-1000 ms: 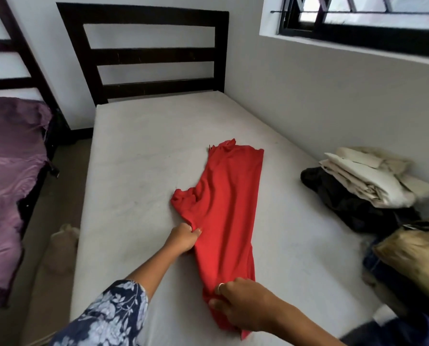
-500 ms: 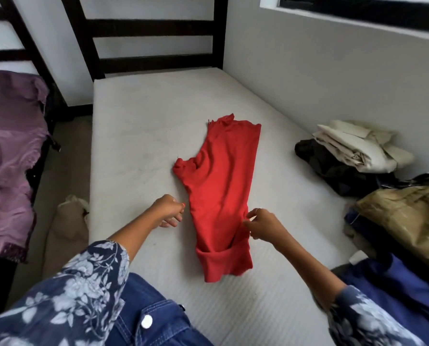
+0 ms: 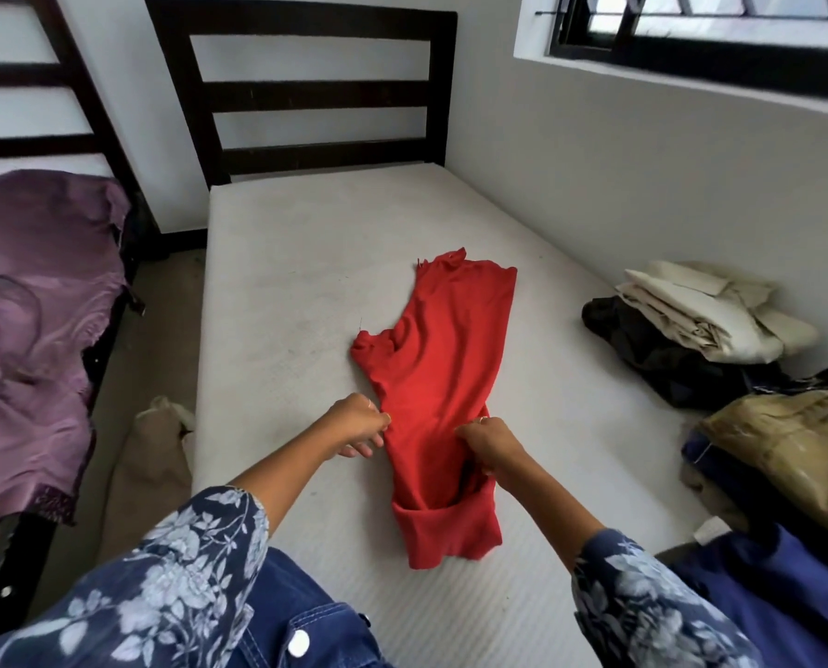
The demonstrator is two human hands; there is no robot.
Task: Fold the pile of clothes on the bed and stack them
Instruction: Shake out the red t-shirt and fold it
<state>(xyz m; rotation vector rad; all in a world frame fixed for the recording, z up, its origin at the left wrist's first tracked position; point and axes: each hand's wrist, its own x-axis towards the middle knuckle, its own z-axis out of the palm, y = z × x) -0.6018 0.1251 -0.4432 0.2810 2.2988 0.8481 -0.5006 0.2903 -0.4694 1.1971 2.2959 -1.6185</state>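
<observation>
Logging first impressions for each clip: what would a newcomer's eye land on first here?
The red garment stands out, lying lengthwise in the middle of the pale mattress, its near end folded up. The left hand pinches its left edge and the right hand grips its right edge, about midway along. Next comes the folded cream and dark clothing stacked against the wall on the right, with a looser heap nearer the camera.
</observation>
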